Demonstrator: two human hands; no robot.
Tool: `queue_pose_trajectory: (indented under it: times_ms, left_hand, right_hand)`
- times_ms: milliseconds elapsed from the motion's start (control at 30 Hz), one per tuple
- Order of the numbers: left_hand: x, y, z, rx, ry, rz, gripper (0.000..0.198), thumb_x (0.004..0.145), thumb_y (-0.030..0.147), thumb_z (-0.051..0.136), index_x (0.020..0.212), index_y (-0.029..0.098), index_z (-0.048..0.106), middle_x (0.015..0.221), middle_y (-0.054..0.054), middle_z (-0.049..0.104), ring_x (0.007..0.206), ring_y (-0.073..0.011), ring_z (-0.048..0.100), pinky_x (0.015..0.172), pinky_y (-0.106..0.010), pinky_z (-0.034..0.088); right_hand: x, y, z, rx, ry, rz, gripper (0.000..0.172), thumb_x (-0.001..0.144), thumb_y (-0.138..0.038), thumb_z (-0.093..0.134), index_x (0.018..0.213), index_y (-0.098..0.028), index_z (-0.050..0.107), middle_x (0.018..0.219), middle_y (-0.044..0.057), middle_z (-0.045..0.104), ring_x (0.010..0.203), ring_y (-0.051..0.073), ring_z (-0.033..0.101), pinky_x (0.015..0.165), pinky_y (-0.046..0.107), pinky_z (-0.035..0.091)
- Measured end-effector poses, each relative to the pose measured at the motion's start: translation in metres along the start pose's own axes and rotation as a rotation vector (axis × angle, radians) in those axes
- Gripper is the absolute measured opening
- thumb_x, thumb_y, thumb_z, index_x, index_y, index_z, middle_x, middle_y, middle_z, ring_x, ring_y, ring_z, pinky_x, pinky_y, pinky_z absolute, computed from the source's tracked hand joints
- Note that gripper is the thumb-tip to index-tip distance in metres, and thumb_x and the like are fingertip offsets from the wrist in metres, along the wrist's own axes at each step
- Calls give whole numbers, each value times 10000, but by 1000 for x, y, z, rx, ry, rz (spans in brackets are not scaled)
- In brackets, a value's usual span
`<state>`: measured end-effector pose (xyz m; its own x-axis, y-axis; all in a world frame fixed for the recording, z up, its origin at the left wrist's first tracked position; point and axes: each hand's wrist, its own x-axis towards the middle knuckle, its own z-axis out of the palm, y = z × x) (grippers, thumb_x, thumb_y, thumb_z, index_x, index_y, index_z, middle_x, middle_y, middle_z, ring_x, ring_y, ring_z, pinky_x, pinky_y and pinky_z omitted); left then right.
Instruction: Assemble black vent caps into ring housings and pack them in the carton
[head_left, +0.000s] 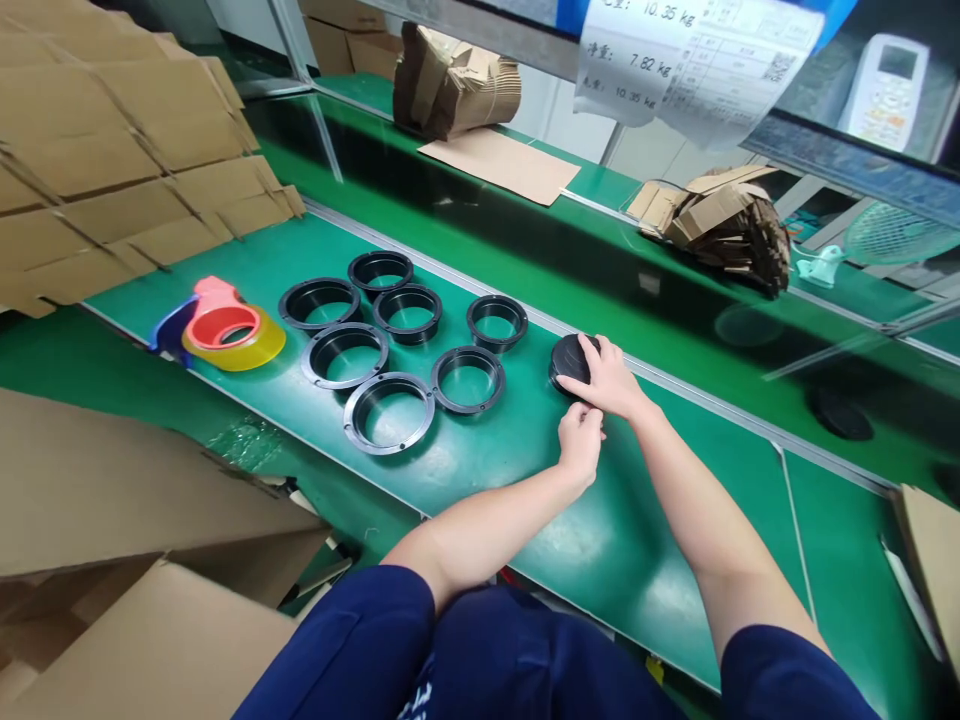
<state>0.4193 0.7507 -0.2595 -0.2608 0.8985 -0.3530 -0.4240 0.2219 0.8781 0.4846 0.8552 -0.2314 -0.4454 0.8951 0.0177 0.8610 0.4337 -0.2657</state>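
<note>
My right hand (pixel 609 378) rests on top of a black round part (pixel 568 360) on the green table, fingers curled over its right side and gripping it. My left hand (pixel 580 441) sits just below it with fingers curled; what it holds, if anything, is hidden. To the left lie several black plastic rings (pixel 390 410) laid flat in a loose cluster, the nearest ring (pixel 468 379) a hand's width from the round part.
A tape dispenser with yellow tape (pixel 225 330) lies left of the rings. Flattened cardboard sheets (pixel 112 150) are stacked at the far left and cardboard boxes (pixel 135 560) at the near left. Bundled cardboard (pixel 727 225) and a printed label sheet (pixel 697 60) sit beyond the metal rail (pixel 675 375).
</note>
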Motion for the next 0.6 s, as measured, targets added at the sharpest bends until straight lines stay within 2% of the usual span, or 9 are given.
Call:
queue_pose_trajectory:
  times_ms: [100, 200, 333, 367, 400, 500, 533, 567, 600]
  left_hand:
    - [-11, 1, -1, 46, -5, 132, 167, 848, 201, 545, 681, 189, 539, 631, 30, 487, 606, -125, 455, 594, -245, 363]
    - [-8, 4, -4, 81, 38, 247, 170, 898, 291, 561, 753, 202, 560, 714, 19, 521, 699, -144, 483, 687, -259, 389]
    - [15, 8, -9, 120, 143, 285, 192, 932, 375, 531, 843, 208, 570, 763, 3, 550, 711, -152, 516, 691, -268, 407]
    - [21, 10, -10, 130, 165, 286, 190, 924, 376, 530, 845, 207, 570, 755, 3, 549, 698, -150, 519, 673, -264, 406]
    - [26, 12, -12, 141, 187, 286, 181, 909, 371, 535, 845, 205, 571, 744, 5, 547, 685, -148, 520, 653, -259, 401]
    - [34, 19, -13, 168, 247, 289, 166, 842, 360, 552, 833, 196, 576, 695, 16, 526, 634, -139, 499, 584, -243, 364]
    - [35, 22, -13, 174, 259, 291, 176, 818, 365, 558, 831, 191, 579, 682, 20, 519, 619, -136, 492, 563, -239, 350]
    - [37, 24, -12, 179, 263, 294, 195, 794, 377, 567, 831, 186, 582, 674, 23, 516, 609, -134, 488, 545, -236, 339]
    - [38, 26, -11, 183, 261, 298, 218, 769, 391, 579, 831, 181, 586, 673, 24, 518, 605, -133, 490, 533, -233, 333]
  right_hand:
    - [-39, 36, -5, -36, -11, 73, 1024, 902, -808, 482, 1613, -108, 250, 1612, 278, 206, 1469, 471, 240, 1160, 620, 311]
    - [-66, 55, -20, -56, -33, 110, 950, 966, -775, 370, 1626, -110, 220, 1657, 249, 115, 1519, 454, 139, 1188, 629, 256]
    - [-68, 44, -37, -56, 226, 163, 769, 1068, -563, 199, 1646, -71, 76, 1686, 182, -6, 1559, 347, -24, 1245, 577, 141]
    - [-65, 37, -36, -51, 243, 187, 755, 1073, -531, 213, 1646, -61, 65, 1685, 178, 11, 1561, 334, -22, 1253, 567, 125]
    - [-62, 30, -32, -37, 205, 204, 754, 1071, -519, 244, 1644, -54, 87, 1683, 179, 47, 1562, 328, -1, 1258, 558, 118]
    - [-49, 26, -18, 61, -21, 131, 747, 1066, -538, 315, 1629, -57, 221, 1669, 169, 149, 1561, 298, 91, 1272, 512, 123]
    - [-44, 36, -17, 107, -40, 92, 728, 1069, -542, 320, 1628, -81, 249, 1668, 147, 168, 1559, 279, 117, 1274, 490, 133]
    - [-40, 52, -19, 152, -2, 79, 695, 1073, -534, 324, 1623, -111, 283, 1664, 127, 202, 1553, 264, 156, 1272, 470, 154]
    - [-38, 76, -25, 194, 88, 113, 643, 1078, -507, 329, 1604, -138, 344, 1646, 116, 269, 1537, 255, 221, 1264, 446, 193]
